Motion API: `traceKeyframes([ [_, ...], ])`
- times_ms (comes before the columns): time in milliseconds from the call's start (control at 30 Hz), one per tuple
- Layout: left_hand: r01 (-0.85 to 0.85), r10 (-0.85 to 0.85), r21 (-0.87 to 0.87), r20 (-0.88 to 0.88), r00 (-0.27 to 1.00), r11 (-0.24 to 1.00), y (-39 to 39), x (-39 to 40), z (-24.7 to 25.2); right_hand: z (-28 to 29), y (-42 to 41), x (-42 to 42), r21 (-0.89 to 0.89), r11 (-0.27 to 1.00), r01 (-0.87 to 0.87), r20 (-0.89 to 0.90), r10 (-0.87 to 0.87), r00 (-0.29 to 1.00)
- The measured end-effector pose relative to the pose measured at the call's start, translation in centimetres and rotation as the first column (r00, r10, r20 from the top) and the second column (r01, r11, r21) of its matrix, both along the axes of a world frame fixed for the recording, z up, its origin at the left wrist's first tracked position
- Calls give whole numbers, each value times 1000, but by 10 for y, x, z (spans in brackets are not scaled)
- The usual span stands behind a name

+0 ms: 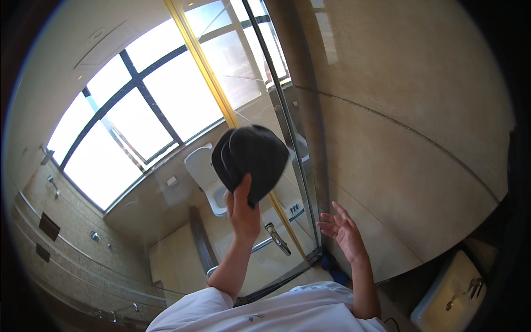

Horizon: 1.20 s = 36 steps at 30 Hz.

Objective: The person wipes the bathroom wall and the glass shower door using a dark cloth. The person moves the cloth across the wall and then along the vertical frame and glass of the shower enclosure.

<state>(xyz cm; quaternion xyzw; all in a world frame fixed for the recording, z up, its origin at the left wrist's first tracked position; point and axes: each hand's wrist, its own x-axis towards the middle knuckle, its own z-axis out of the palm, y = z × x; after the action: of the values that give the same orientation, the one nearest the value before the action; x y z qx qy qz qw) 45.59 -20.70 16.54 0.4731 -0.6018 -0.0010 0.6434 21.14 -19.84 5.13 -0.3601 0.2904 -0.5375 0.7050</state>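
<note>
In front of me, my left hand (243,211) is raised and grips the lower edge of a folded black cloth (259,159), its thumb on the near face. The cloth is slightly blurred and overlaps the view of the glass door (265,226); I cannot tell if it touches the glass. My right hand (342,232) is held up with its fingers apart and nothing in it, near the door's metal frame (305,186) and the beige tiled wall (398,166). Below the cloth, a chrome door handle (278,239) projects beside my left wrist.
Beyond the glass are a white toilet (216,199) with raised lid, large windows (178,95) and shower fittings (94,235). A yellow strip (203,62) runs along the glass. A washbasin (450,294) stands at lower right. Dark blue footwear (334,269) shows below my right arm.
</note>
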Motion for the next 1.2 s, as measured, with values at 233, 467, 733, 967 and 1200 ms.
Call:
traceKeyframes([
  [233,-174,235,-201,343,909,964,-140,-116,48,6,-1,-24,-95,986,-141,-157,125,980],
  [467,-128,192,-202,338,921,971,-143,-130,40,-14,14,-69,-47,988,-145,-214,132,968],
  [733,-320,418,-311,333,845,895,-167,-127,78,-15,14,-97,5,997,-71,-234,70,970],
  [967,-321,359,-476,-13,933,818,-194,-127,101,-34,14,-87,30,1000,-1,-279,10,960],
  [1200,-308,380,-426,93,920,851,-180,-144,3,-60,15,-52,108,984,139,-234,-111,966],
])
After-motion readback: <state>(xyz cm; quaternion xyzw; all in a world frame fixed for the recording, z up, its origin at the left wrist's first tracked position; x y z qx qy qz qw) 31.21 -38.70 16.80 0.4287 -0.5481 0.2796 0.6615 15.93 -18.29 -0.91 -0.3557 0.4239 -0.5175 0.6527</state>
